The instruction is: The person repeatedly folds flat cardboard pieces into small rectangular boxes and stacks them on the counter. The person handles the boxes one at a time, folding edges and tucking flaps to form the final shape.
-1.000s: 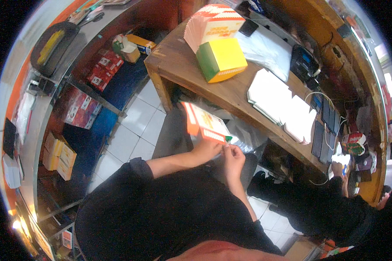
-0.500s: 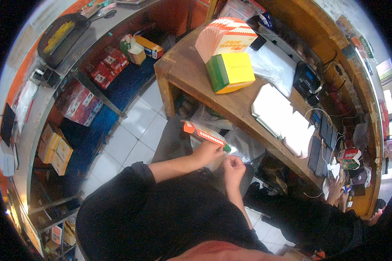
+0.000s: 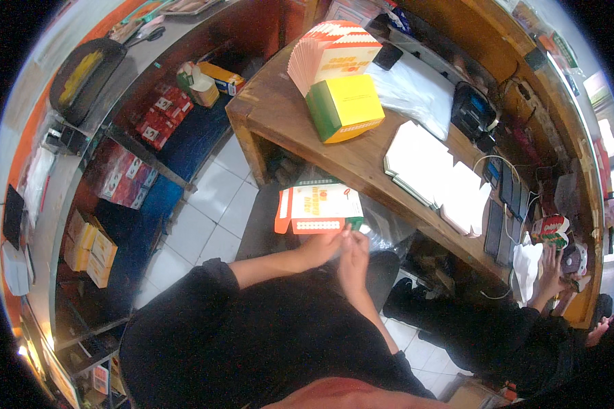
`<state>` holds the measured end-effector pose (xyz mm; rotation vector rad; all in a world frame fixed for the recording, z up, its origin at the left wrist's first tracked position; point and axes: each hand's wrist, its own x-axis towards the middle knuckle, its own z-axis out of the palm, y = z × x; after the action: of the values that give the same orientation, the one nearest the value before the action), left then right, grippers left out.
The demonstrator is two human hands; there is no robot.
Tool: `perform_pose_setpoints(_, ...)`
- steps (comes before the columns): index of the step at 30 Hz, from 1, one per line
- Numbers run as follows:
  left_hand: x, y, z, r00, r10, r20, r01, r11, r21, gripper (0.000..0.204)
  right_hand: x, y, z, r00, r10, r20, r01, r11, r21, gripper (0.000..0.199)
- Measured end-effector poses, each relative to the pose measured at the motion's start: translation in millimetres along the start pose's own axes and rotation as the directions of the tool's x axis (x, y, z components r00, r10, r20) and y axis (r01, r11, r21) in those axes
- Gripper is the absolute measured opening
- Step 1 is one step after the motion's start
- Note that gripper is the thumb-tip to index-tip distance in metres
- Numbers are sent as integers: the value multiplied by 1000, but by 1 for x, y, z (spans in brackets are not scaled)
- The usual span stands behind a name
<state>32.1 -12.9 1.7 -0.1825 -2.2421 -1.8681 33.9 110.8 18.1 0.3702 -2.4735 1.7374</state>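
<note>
A flat printed carton [image 3: 318, 207], white with orange and green edges, lies over my lap with its printed face upward. My left hand [image 3: 326, 247] is closed on its near right corner, beside a green flap. Right against it is my right hand [image 3: 352, 262], its fingers pinched together at the same corner; whether they grip the flap or something small is hidden.
On the wooden table [image 3: 269, 112] stand a yellow-and-green box [image 3: 348, 109], a fanned stack of printed cartons [image 3: 334, 58] and stacks of white cards [image 3: 419, 163]. Phones [image 3: 500, 235] lie at its right. A co-worker's hand [image 3: 549, 276] reaches in there. Shelves with boxes [image 3: 126, 174] line the left.
The carton, seen nearly edge-on before, has tilted so its printed face shows. My right hand has come up against the left at the corner. The co-worker's hand has shifted right.
</note>
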Motion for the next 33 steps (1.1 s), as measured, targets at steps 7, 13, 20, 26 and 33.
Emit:
perform_pose_setpoints(7, -5, -8, -10, 958, -56, 281, 0, 981, 195, 25, 20, -41, -11, 987, -85, 139, 109, 978, -180, 29)
perform_pose_setpoints(13, 2, -18, 2, 758, -320, 568, 189, 942, 279, 36, 41, -27, -32, 984, 2, 176, 66, 924, -377, 27)
perform_pose_setpoints(20, 33, 18, -51, 671, -532, 516, 740, 439, -510, 34, 49, -13, -54, 950, -54, 308, 139, 956, -259, 18)
perform_pose_setpoints(26, 30, 13, -49, 723, -522, 452, 687, 473, -552, 20, 53, -3, -50, 979, 140, 149, -102, 966, -236, 15)
perform_pose_setpoints(33, 32, 15, -46, 933, -309, 183, 311, 950, 15, 10, 50, -12, -51, 960, 82, 266, -50, 991, -126, 14)
